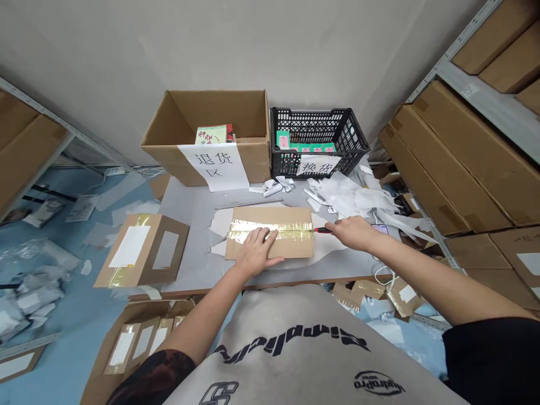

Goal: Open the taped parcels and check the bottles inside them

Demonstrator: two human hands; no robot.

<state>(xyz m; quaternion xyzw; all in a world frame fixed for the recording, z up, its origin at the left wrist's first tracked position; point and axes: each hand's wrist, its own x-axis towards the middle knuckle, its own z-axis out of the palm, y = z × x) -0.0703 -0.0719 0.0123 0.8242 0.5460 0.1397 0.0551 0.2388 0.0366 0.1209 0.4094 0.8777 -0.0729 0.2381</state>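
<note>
A flat cardboard parcel [270, 225] sealed with a shiny tape strip [278, 229] lies on the grey table [189, 208] in front of me. My left hand [257, 250] rests flat on its near half, fingers spread over the tape. My right hand [354, 232] is closed around a small red-handled cutter [323, 230], its tip at the parcel's right edge where the tape ends.
At the table's back stand an open cardboard box [211, 129] with a paper sign and a black plastic crate [316, 140]. Torn white paper scraps [350, 194] litter the right side. A taped box [143, 250] sits at the left. Shelves with cartons flank both sides.
</note>
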